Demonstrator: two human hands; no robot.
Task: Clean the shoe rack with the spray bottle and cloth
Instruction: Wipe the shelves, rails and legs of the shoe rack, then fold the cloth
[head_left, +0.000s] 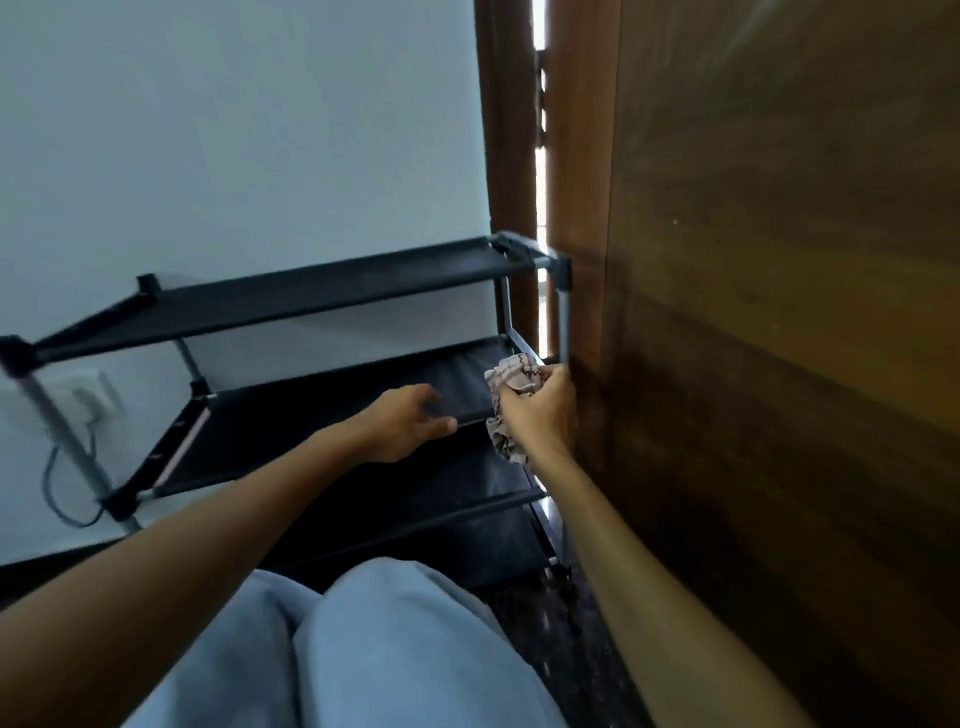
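Head view: one shoe rack (311, 296) has three shelves; left hand (410, 422) holds its middle bar, right hand (540, 413) squeezes one cloth (511, 382).

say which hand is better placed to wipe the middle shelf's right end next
Right: the right hand grips the cloth at that end; the left hand just holds the front bar.

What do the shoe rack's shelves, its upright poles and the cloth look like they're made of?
Shelves: seemingly matte black fabric, stretched flat between bars. Upright poles: likely metal tubing, grey with a slight sheen; the black corner joints look plastic. Cloth: soft pale patterned textile, crumpled in the right hand.
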